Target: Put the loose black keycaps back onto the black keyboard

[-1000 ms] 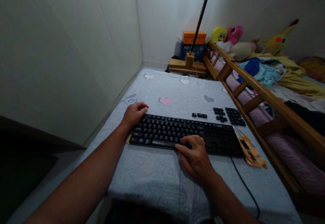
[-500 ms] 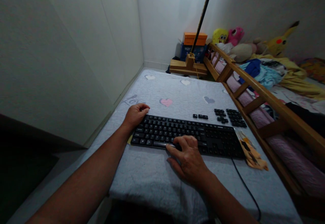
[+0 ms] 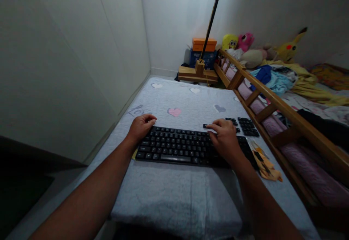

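A black keyboard (image 3: pixel 174 146) lies lengthwise across the table, with its spacebar at the near edge. My left hand (image 3: pixel 142 125) rests at its far left corner, fingers curled with the thumb close to them; whatever they may hold is hidden. Beyond the keyboard's far edge, my right hand (image 3: pixel 223 131) reaches over a short row of loose keycaps. One loose keycap (image 3: pixel 205 126) shows at its index fingertip, and the thumb stands apart from that finger. More loose keycaps (image 3: pixel 247 126) sit in groups to the right. My right forearm hides part of the keyboard's right side.
A pale quilted cloth (image 3: pixel 163 189) with hearts covers the table. An orange packet (image 3: pixel 265 165) lies beside the keyboard's right end. A wooden bed rail (image 3: pixel 269 94) borders the right side, a pale cabinet (image 3: pixel 109 51) the left. A lamp stand (image 3: pixel 199 71) stands beyond.
My right hand has moved from the spacebar area up and right to the loose keycaps. My left hand keeps its place at the keyboard's corner. The view has shifted slightly.
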Demonstrator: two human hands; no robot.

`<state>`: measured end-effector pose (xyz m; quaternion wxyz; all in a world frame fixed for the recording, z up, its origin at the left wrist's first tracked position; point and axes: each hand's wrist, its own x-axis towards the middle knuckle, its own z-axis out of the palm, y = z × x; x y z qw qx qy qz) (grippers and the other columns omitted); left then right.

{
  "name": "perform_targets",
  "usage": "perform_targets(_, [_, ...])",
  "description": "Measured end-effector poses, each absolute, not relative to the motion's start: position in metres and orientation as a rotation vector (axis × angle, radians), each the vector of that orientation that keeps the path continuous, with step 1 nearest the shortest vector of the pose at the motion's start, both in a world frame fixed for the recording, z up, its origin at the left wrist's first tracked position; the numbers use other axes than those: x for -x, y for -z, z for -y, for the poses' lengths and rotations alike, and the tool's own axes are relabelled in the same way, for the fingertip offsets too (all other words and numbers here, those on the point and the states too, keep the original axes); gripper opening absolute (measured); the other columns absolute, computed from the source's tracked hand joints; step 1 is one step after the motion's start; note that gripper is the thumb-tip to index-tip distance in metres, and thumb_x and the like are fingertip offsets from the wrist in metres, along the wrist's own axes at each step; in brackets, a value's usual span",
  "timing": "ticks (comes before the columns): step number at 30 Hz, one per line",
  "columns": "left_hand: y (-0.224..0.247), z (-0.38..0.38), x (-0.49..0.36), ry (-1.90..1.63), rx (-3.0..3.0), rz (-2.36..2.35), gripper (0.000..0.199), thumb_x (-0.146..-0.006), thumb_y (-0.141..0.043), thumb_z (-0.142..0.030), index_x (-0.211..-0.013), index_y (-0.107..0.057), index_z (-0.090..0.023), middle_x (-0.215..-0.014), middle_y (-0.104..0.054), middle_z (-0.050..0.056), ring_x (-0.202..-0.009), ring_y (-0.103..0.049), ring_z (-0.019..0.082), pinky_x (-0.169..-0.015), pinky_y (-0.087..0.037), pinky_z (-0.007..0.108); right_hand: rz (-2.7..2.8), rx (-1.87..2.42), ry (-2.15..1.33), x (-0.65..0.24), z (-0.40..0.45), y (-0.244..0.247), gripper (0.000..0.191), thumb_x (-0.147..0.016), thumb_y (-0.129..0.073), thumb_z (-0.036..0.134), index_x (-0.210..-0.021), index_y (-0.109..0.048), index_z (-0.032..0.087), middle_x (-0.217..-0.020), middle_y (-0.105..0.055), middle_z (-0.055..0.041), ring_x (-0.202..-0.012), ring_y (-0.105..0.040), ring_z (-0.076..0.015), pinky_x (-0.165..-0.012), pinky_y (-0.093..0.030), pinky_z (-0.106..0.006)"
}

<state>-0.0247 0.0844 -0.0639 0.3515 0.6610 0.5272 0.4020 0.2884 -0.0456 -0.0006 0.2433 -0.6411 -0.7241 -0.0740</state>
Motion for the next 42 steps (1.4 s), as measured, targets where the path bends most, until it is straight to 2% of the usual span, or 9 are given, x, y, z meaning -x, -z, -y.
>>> perform_targets(3, [0.064, -0.085, 0.025, -1.045, -1.712, -1.369, 0.026, -0.071, -0.066, -0.041, -0.080, -0.072, -0.018, -0.079, -0.072, 0.003, -0.075, -0.064, 0.021, -0.074, -0.048, 0.033, 2.003, 1.983, 0.169, -0.307, 0.015, 0.006, 0.017, -0.085, -0.063, 0.016, -0.092, -0.078, 0.022, -0.098, -0.068, -0.0112, -0.095, -0.052, -0.0285, -0.078, -0.037, -0.040])
perform_targets(6, [0.065, -0.086, 0.025, -1.047, -1.714, -1.369, 0.025, -0.071, -0.066, -0.041, -0.080, -0.072, -0.019, -0.079, -0.073, 0.003, -0.075, -0.064, 0.021, -0.075, -0.048, 0.033, 2.075, 2.136, 0.097, -0.312, -0.005, 0.013, 0.021, -0.085, -0.064, 0.016, -0.098, -0.078, 0.024, -0.104, -0.069, -0.0111, -0.099, -0.053, -0.0291, -0.078, -0.037, -0.039])
perform_targets(17, [0.066, -0.086, 0.025, -1.039, -1.714, -1.365, 0.027, -0.072, -0.066, -0.042, -0.081, -0.072, -0.018, -0.075, -0.071, 0.003, -0.071, -0.063, 0.019, -0.069, -0.046, 0.031, 2.119, 2.179, 0.041, -0.312, -0.018, 0.014, 0.018, -0.084, -0.066, 0.018, -0.096, -0.079, 0.023, -0.103, -0.070, -0.0113, -0.102, -0.056, -0.0290, -0.082, -0.038, -0.039])
perform_targets(22, [0.066, -0.085, 0.025, -1.042, -1.708, -1.371, 0.027, -0.071, -0.066, -0.042, -0.081, -0.073, -0.018, -0.077, -0.072, 0.003, -0.073, -0.063, 0.020, -0.071, -0.046, 0.031, 2.130, 1.847, -0.136, -0.307, 0.017, -0.002, 0.017, -0.085, -0.066, 0.017, -0.097, -0.077, 0.022, -0.097, -0.072, -0.0070, -0.096, -0.061, -0.0228, -0.088, -0.043, -0.037])
perform_targets(27, [0.066, -0.086, 0.025, -1.036, -1.704, -1.371, 0.027, -0.071, -0.066, -0.043, -0.081, -0.073, -0.018, -0.076, -0.072, 0.003, -0.072, -0.063, 0.020, -0.070, -0.046, 0.031, 2.101, 1.575, -0.257, -0.291, 0.075, 0.001, 0.024, -0.080, -0.067, 0.010, -0.099, -0.072, 0.023, -0.096, -0.072, -0.0048, -0.093, -0.062, -0.0221, -0.083, -0.047, -0.038])
perform_targets(33, [0.064, -0.085, 0.023, -1.033, -1.698, -1.372, 0.025, -0.071, -0.066, -0.041, -0.080, -0.073, -0.018, -0.075, -0.071, 0.003, -0.072, -0.063, 0.020, -0.071, -0.047, 0.031, 2.084, 1.587, -0.215, -0.270, 0.115, 0.020, 0.021, -0.078, -0.067, 0.005, -0.090, -0.066, 0.022, -0.090, -0.070, -0.0043, -0.091, -0.058, -0.0236, -0.078, -0.043, -0.038])
perform_targets(42, [0.062, -0.083, 0.023, -1.018, -1.706, -1.382, 0.025, -0.071, -0.065, -0.040, -0.081, -0.072, -0.018, -0.074, -0.069, 0.002, -0.070, -0.061, 0.019, -0.069, -0.046, 0.031, 2.090, 1.627, -0.016, -0.265, 0.120, 0.035, 0.022, -0.079, -0.065, 0.003, -0.093, -0.068, 0.020, -0.092, -0.068, -0.0061, -0.090, -0.054, -0.0248, -0.077, -0.040, -0.039])
